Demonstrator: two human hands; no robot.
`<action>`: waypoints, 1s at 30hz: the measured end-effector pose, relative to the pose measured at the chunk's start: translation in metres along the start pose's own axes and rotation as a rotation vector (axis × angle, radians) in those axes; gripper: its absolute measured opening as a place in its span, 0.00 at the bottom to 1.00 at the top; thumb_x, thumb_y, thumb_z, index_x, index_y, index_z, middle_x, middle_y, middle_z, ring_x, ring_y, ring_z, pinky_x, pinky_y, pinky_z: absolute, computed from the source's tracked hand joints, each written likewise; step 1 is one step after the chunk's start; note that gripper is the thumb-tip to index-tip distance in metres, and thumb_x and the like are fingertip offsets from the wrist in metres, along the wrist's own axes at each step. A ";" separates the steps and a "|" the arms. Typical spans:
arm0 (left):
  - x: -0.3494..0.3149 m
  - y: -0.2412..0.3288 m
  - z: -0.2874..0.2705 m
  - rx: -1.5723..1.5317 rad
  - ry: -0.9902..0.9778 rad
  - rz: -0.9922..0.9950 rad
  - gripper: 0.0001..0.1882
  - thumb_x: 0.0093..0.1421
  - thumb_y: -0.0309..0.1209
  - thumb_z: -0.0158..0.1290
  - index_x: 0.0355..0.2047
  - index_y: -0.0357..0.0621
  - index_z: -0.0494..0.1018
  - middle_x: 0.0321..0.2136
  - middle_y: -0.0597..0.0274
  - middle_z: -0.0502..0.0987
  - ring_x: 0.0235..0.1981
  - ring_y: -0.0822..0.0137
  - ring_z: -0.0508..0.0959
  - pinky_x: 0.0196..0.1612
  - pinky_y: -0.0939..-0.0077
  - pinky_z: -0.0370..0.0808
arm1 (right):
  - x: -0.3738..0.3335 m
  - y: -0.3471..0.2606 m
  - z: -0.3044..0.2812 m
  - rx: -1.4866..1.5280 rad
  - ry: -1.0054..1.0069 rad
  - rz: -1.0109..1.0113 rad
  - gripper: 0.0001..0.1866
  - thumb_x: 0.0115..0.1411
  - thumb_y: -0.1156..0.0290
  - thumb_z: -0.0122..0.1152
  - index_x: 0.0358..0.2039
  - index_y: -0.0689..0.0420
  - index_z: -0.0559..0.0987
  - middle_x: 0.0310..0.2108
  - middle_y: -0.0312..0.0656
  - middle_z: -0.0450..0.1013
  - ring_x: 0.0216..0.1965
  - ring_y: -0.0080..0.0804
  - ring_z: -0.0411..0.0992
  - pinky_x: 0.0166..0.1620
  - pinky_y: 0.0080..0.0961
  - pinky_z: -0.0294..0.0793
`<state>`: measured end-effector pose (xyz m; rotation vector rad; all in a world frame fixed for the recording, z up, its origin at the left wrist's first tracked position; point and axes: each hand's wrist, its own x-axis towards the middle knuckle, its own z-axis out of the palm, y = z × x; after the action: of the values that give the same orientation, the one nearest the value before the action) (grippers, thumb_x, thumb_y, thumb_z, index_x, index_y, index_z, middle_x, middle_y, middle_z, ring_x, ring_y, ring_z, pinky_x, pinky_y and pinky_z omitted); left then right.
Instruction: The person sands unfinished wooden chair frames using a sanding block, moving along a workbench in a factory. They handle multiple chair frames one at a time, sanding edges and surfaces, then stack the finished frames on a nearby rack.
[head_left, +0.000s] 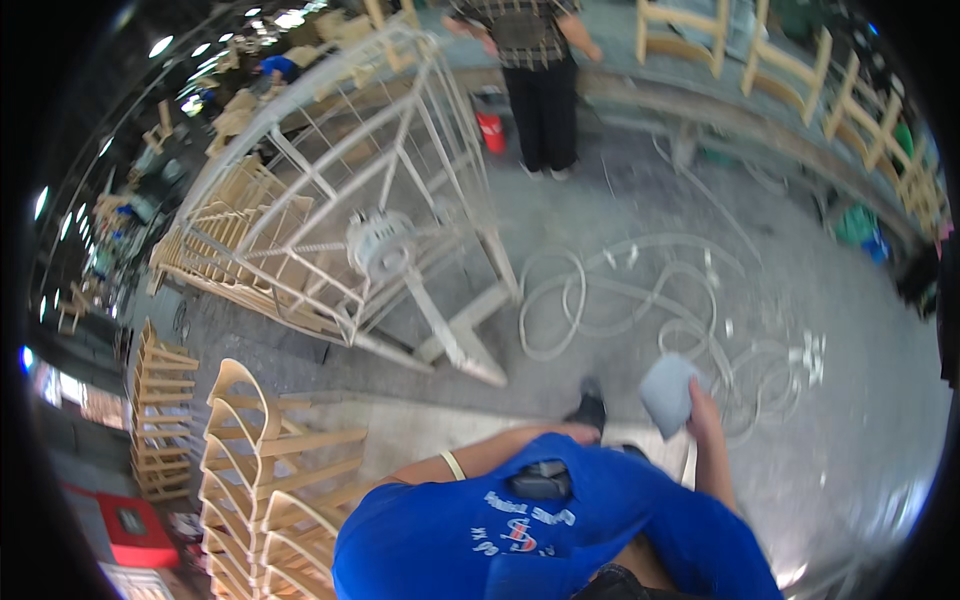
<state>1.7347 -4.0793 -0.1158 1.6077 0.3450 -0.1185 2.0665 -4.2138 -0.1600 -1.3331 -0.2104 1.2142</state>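
My right hand [705,410] grips the edge of a flat grey piece [668,394] with rounded corners, held up over the floor to my right. Whether it is sandpaper or a thin pad I cannot make out. My left arm, with a pale band at the wrist, lies bent across in front of my blue shirt [500,530]. The left hand [578,432] is near my lap, close to my dark shoe [588,405]. Its fingers are too blurred and small to read.
Stacked curved wooden chair frames [235,440] stand at my left. Ahead is a large metal cage frame [400,180] with a round motor-like unit [380,245]. Pale hoses [650,290] coil on the floor. A person [540,80] stands at a long bench [660,90] bearing chair frames.
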 end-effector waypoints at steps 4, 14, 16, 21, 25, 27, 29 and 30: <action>0.108 0.018 -0.040 -0.014 -0.187 0.019 0.20 0.63 0.39 0.46 0.50 0.40 0.69 0.46 0.55 0.73 0.48 0.63 0.71 0.51 0.71 0.65 | 0.099 -0.036 -0.078 -0.278 0.043 0.007 0.33 0.62 0.53 0.51 0.56 0.69 0.63 0.54 0.51 0.66 0.53 0.41 0.67 0.54 0.36 0.66; 0.281 0.220 -0.219 0.377 0.182 0.558 0.10 0.57 0.28 0.51 0.40 0.42 0.75 0.34 0.57 0.77 0.34 0.65 0.76 0.38 0.71 0.72 | 0.224 -0.107 -0.126 -0.429 0.457 0.260 0.34 0.61 0.51 0.51 0.53 0.72 0.65 0.52 0.55 0.67 0.52 0.45 0.67 0.54 0.35 0.65; 0.287 0.275 -0.260 0.336 0.235 0.652 0.09 0.57 0.26 0.51 0.38 0.42 0.76 0.31 0.56 0.78 0.33 0.63 0.76 0.37 0.69 0.72 | 0.260 -0.123 -0.100 -0.454 0.395 0.270 0.34 0.61 0.51 0.51 0.53 0.72 0.65 0.51 0.55 0.67 0.52 0.45 0.67 0.54 0.35 0.65; 0.279 0.386 -0.324 0.185 0.255 1.241 0.09 0.57 0.28 0.51 0.37 0.38 0.75 0.32 0.55 0.78 0.33 0.60 0.78 0.35 0.68 0.72 | 0.368 -0.148 -0.058 -0.548 0.258 0.294 0.34 0.60 0.50 0.51 0.52 0.72 0.66 0.51 0.56 0.68 0.52 0.46 0.68 0.54 0.35 0.65; 0.292 0.437 -0.365 -0.112 -0.118 1.692 0.16 0.61 0.41 0.49 0.37 0.41 0.75 0.38 0.56 0.77 0.35 0.57 0.77 0.39 0.66 0.70 | 0.468 -0.175 -0.044 -0.690 0.179 0.301 0.34 0.60 0.50 0.51 0.52 0.72 0.67 0.50 0.57 0.68 0.52 0.47 0.68 0.53 0.35 0.65; 0.318 0.462 -0.384 -0.226 -0.216 1.845 0.18 0.62 0.42 0.48 0.38 0.39 0.75 0.38 0.53 0.76 0.36 0.59 0.75 0.38 0.68 0.70 | 0.529 -0.205 -0.036 -0.788 0.139 0.291 0.34 0.60 0.50 0.51 0.52 0.72 0.67 0.50 0.57 0.69 0.52 0.47 0.68 0.53 0.35 0.65; 0.348 0.488 -0.393 -0.354 -0.161 1.964 0.16 0.62 0.37 0.48 0.39 0.35 0.75 0.37 0.48 0.76 0.36 0.61 0.74 0.35 0.72 0.72 | 0.590 -0.239 -0.024 -0.887 0.090 0.274 0.34 0.60 0.50 0.51 0.51 0.72 0.67 0.49 0.57 0.69 0.52 0.48 0.68 0.53 0.35 0.65; 0.361 0.496 -0.397 -0.421 -0.086 1.998 0.15 0.62 0.35 0.49 0.39 0.33 0.75 0.36 0.46 0.76 0.35 0.62 0.74 0.33 0.74 0.72 | 0.620 -0.255 -0.017 -0.947 0.057 0.255 0.35 0.60 0.50 0.51 0.51 0.72 0.67 0.49 0.58 0.69 0.52 0.48 0.68 0.53 0.35 0.65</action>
<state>2.1681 -3.6490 0.2840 0.9080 -1.2702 1.2896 2.4826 -3.6988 -0.2675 -2.2593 -0.6438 1.3368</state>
